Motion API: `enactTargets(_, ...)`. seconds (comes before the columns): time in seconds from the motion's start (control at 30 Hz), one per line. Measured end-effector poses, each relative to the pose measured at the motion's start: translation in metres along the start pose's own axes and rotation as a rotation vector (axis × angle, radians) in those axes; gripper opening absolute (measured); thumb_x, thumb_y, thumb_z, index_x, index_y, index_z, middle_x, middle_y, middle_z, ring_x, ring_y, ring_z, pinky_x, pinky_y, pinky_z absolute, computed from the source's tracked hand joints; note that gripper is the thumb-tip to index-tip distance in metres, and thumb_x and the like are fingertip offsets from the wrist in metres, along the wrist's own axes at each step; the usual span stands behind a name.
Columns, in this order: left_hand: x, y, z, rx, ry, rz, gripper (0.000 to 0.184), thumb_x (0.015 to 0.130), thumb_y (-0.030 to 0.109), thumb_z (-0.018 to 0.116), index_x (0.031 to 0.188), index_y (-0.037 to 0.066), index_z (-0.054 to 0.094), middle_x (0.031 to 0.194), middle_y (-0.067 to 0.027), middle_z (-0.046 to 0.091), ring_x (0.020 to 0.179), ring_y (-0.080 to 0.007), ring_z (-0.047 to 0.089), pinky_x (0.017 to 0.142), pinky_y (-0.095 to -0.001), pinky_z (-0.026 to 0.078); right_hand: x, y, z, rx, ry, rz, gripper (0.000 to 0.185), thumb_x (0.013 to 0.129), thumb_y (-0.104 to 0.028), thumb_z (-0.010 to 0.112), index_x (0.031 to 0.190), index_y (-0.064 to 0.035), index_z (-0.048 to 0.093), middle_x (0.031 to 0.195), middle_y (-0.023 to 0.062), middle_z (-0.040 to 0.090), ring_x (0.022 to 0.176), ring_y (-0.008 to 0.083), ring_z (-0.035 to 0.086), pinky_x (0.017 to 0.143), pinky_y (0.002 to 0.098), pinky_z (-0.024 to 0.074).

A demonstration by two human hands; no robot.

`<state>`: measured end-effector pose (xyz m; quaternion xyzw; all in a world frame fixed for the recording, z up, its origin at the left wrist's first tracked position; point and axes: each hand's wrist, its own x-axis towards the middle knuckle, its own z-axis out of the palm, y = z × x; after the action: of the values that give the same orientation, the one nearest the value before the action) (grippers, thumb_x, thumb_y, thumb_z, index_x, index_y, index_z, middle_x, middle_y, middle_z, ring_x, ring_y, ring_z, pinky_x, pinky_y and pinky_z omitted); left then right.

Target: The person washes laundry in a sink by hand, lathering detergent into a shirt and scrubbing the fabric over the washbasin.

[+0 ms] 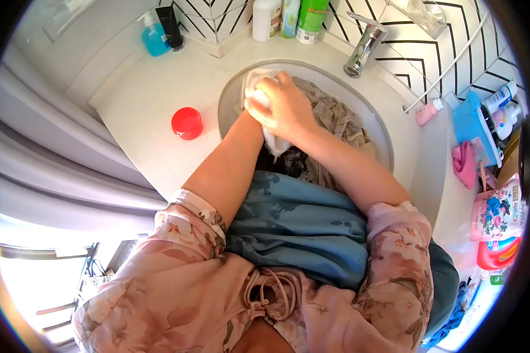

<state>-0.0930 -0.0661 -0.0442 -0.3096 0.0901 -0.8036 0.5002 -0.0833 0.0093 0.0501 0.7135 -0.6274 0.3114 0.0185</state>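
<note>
A wet white cloth [278, 147] is bunched over the sink basin [382, 132]. My right hand [285, 106] is closed round its upper part, with the fingers curled. Directly beneath it, against the same cloth, is my left hand, mostly covered by the right hand and the cloth; its fingers do not show, only the wrist [250, 125]. Beige wet fabric [335, 115] lies crumpled in the basin to the right of my hands. Dark fabric or dark water with some suds [294, 163] shows below them.
A red cup [186, 123] stands on the counter [141, 112] left of the basin. A chrome faucet [365, 50] rises behind it. Along the wall are a blue soap bottle [154, 40], a black tube [169, 29] and a green container [311, 20]. A pink bottle [429, 112] stands right.
</note>
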Motion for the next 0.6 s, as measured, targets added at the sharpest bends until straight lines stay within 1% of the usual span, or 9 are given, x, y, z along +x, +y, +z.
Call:
enactTargets(0.03, -0.003, -0.006, -0.006, -0.230, -0.212, 0.124, 0.032, 0.070, 0.041, 0.057, 0.088, 0.015, 0.055, 0.097, -0.0100, 0.053, 0.089, -0.0195, 0.051, 0.076, -0.0310, 0.042, 0.001, 0.028, 0.027, 0.026, 0.218, -0.079, 0.026, 0.072, -0.030, 0.062, 0.092, -0.0139, 0.059, 0.091, 0.0123, 0.052, 0.081, 0.0318, 0.056, 0.070, 0.0423, 0.0456)
enactTargets(0.13, 0.011, 0.034, 0.027, 1.273, 0.834, -0.356, 0.029, 0.078, 0.033, 0.048, 0.097, 0.011, 0.053, 0.098, -0.0105, 0.056, 0.092, -0.0208, 0.054, 0.080, -0.0334, 0.043, 0.043, 0.100, 0.025, 0.075, 0.054, 0.427, 0.029, 0.077, -0.028, 0.057, 0.094, -0.0047, 0.058, 0.090, 0.0180, 0.058, 0.085, 0.0345, 0.055, 0.074, 0.0385, 0.0442)
enactTargets(0.23, 0.013, 0.011, 0.042, 1.170, 1.051, -0.319, 0.033, 0.081, 0.035, 0.045, 0.103, 0.012, 0.053, 0.106, -0.0095, 0.054, 0.098, -0.0240, 0.051, 0.085, -0.0385, 0.040, 0.040, 0.124, 0.030, 0.221, 0.150, 0.513, 0.033, 0.078, -0.030, 0.053, 0.091, 0.0008, 0.058, 0.087, 0.0211, 0.059, 0.083, 0.0356, 0.056, 0.076, 0.0391, 0.0436)
enactTargets(0.3, 0.010, 0.007, 0.051, 0.984, 0.911, -0.301, 0.035, 0.083, 0.037, 0.043, 0.106, 0.012, 0.052, 0.111, -0.0088, 0.053, 0.102, -0.0262, 0.050, 0.088, -0.0419, 0.039, 0.025, 0.084, 0.016, 0.467, 0.128, 0.568, 0.033, 0.076, -0.027, 0.055, 0.091, 0.0019, 0.058, 0.084, 0.0228, 0.058, 0.083, 0.0364, 0.055, 0.076, 0.0396, 0.0436)
enactTargets(0.37, 0.001, 0.011, 0.002, 0.436, -0.021, -0.203, 0.035, 0.082, 0.039, 0.043, 0.105, 0.014, 0.053, 0.114, -0.0087, 0.050, 0.108, -0.0246, 0.045, 0.092, -0.0407, 0.035, 0.001, 0.047, 0.033, 0.158, 0.388, -0.009, 0.029, 0.075, -0.027, 0.057, 0.086, -0.0001, 0.058, 0.085, 0.0211, 0.057, 0.085, 0.0343, 0.055, 0.076, 0.0379, 0.0434)
enactTargets(0.4, -0.002, 0.021, -0.004, 0.507, -0.068, -0.231, 0.034, 0.083, 0.039, 0.042, 0.105, 0.015, 0.052, 0.115, -0.0084, 0.050, 0.109, -0.0239, 0.044, 0.092, -0.0402, 0.034, -0.006, 0.024, 0.026, 0.106, 0.392, -0.213, 0.029, 0.077, -0.028, 0.057, 0.087, -0.0013, 0.057, 0.086, 0.0201, 0.056, 0.085, 0.0345, 0.055, 0.077, 0.0369, 0.0430)
enactTargets(0.47, -0.009, 0.041, -0.017, 0.651, -0.169, -0.276, 0.033, 0.084, 0.039, 0.039, 0.105, 0.017, 0.051, 0.117, -0.0079, 0.048, 0.112, -0.0223, 0.041, 0.094, -0.0392, 0.032, -0.003, 0.038, 0.038, 0.168, 0.351, -0.038, 0.028, 0.073, -0.028, 0.059, 0.078, -0.0013, 0.058, 0.084, 0.0196, 0.057, 0.084, 0.0334, 0.055, 0.074, 0.0372, 0.0439)
enactTargets(0.57, 0.008, 0.003, 0.060, 1.222, 0.940, -0.337, 0.029, 0.088, 0.029, 0.036, 0.110, 0.013, 0.048, 0.111, -0.0083, 0.052, 0.103, -0.0225, 0.050, 0.086, -0.0391, 0.042, 0.032, 0.084, 0.042, 0.203, 0.341, 0.332, 0.029, 0.071, -0.030, 0.060, 0.079, -0.0031, 0.060, 0.077, 0.0171, 0.057, 0.077, 0.0360, 0.055, 0.068, 0.0377, 0.0452)
enactTargets(0.6, 0.011, 0.006, 0.054, 1.203, 0.886, -0.361, 0.030, 0.089, 0.027, 0.035, 0.111, 0.011, 0.047, 0.111, -0.0089, 0.052, 0.101, -0.0228, 0.051, 0.085, -0.0391, 0.043, 0.038, 0.095, 0.035, 0.287, 0.388, 0.436, 0.030, 0.071, -0.031, 0.059, 0.082, -0.0035, 0.060, 0.074, 0.0167, 0.057, 0.075, 0.0363, 0.055, 0.067, 0.0379, 0.0454)
